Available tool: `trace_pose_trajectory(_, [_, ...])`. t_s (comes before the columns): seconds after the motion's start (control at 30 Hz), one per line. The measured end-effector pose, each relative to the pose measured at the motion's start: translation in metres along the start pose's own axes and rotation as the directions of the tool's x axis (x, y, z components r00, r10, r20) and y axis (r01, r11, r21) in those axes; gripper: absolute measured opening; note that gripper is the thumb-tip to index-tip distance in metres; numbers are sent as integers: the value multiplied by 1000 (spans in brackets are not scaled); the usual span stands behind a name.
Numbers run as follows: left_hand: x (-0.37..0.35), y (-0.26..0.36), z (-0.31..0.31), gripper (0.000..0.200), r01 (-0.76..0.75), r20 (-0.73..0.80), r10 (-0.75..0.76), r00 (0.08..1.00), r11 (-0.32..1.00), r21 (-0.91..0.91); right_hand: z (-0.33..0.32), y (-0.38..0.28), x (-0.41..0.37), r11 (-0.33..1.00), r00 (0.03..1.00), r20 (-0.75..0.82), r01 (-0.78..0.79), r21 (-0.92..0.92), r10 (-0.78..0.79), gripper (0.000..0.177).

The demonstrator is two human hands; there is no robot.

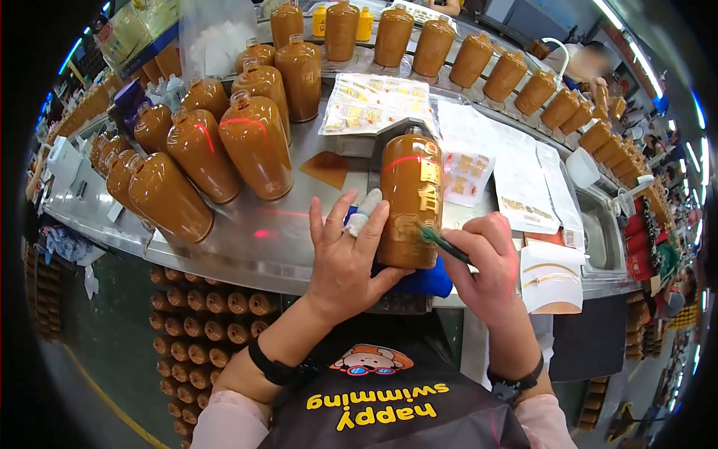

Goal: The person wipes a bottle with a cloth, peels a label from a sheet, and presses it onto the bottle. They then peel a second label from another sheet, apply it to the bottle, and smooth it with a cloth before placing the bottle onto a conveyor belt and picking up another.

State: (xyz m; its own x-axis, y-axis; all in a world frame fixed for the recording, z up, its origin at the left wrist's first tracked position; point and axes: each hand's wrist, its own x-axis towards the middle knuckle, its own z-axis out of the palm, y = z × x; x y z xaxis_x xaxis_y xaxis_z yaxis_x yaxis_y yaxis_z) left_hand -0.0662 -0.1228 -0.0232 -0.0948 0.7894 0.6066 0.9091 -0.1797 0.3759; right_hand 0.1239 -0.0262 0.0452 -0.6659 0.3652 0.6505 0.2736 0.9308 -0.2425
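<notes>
A glossy brown bottle (408,206) with gold characters lies tilted in a dark holder (384,135), its neck pointing away from me. My left hand (342,258) grips the bottle's lower left side, thumb at its base; one finger has a white wrap. In my right hand (490,260) is a slim green tool (451,250), pinched between thumb and fingers. Its tip touches the bottle's lower right face, near a patch of gold relief. What kind of tip it has is hard to make out. Blue cloth (432,281) shows beneath the bottle.
Several brown bottles (256,146) stand at the left; more line the curved conveyor (479,91) behind. Sheets of gold decals (379,103) and white paper (493,153) lie around the holder. A metal sink (600,241) is at the right. Bottles (196,326) are stacked below the bench.
</notes>
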Motion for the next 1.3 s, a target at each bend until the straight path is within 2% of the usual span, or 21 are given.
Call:
trace_pose_trajectory(0.03, [-1,-2,6,93,32,-10,-32,999,997,-70,0,-2,1,999,999,46,30,-28,-29,41])
trace_pose_trajectory(0.13, [-1,-10,16,96,100,54,-95,994,989,-104,-13,-15,9,922,936,309,36,385,-166,37])
trace_pose_trajectory(0.17, [-2,-10,16,96,102,71,-96,993,991,-90,-10,-13,6,917,967,238,-9,398,-93,37])
trace_pose_trajectory(0.27, [1,-7,12,102,40,36,-39,999,998,-44,-1,1,7,999,999,36,2,-48,0,39])
trace_pose_trajectory(0.33, [4,-10,6,104,-23,8,23,1000,999,31,-5,-11,10,948,962,252,19,316,-104,41])
trace_pose_trajectory(0.37, [2,-11,10,104,28,17,-27,999,999,-42,-10,-14,17,879,934,313,5,477,-175,42])
trace_pose_trajectory(0.47, [-3,-11,23,103,121,51,-114,992,976,-182,3,-4,14,998,999,14,-52,25,51,35])
trace_pose_trajectory(0.5, [-1,-10,19,103,115,50,-108,993,979,-171,5,-3,14,1000,999,39,8,-8,-8,37])
trace_pose_trajectory(0.6, [3,-9,9,102,69,13,-68,998,993,-93,-4,-19,24,880,914,329,60,470,-238,38])
trace_pose_trajectory(0.63, [4,-8,8,102,43,-1,-43,999,997,-63,-2,-20,21,886,947,285,-4,464,-145,37])
trace_pose_trajectory(0.73, [6,-4,9,100,10,-64,-14,998,998,-66,4,-8,24,999,997,73,35,-15,-33,36])
trace_pose_trajectory(0.77, [7,-6,10,100,14,-61,-18,998,997,-74,1,-16,26,997,970,230,82,-1,-79,38])
trace_pose_trajectory(0.87, [3,-9,14,101,29,-22,-33,999,987,-155,-7,-21,26,884,929,326,4,468,-177,41])
trace_pose_trajectory(0.93, [2,-9,15,101,49,-1,-50,999,965,-257,0,-9,15,999,999,20,-38,33,38,38])
trace_pose_trajectory(1.0, [2,-15,14,99,89,101,-52,994,912,-401,-1,-8,16,998,987,155,42,-49,-34,34])
trace_pose_trajectory(1.1, [-1,-18,7,95,181,184,-87,979,783,-596,-11,-13,19,883,940,318,-40,468,-126,25])
trace_pose_trajectory(1.13, [1,-18,3,93,208,200,-99,975,726,-655,-11,-12,16,870,956,290,-183,457,48,21])
trace_pose_trajectory(1.2, [8,-7,-14,89,32,145,36,989,899,-437,-9,-3,3,780,896,213,-444,440,390,15])
trace_pose_trajectory(1.23, [15,1,-18,87,-84,117,128,985,942,-326,-4,-3,0,607,814,227,-557,566,535,13])
trace_pose_trajectory(1.27, [17,7,-16,81,-197,113,227,967,954,-224,9,0,-5,495,787,198,-539,682,584,16])
trace_pose_trajectory(1.3, [17,10,-8,76,-236,100,248,964,965,-114,6,0,-5,536,763,230,-603,591,604,18])
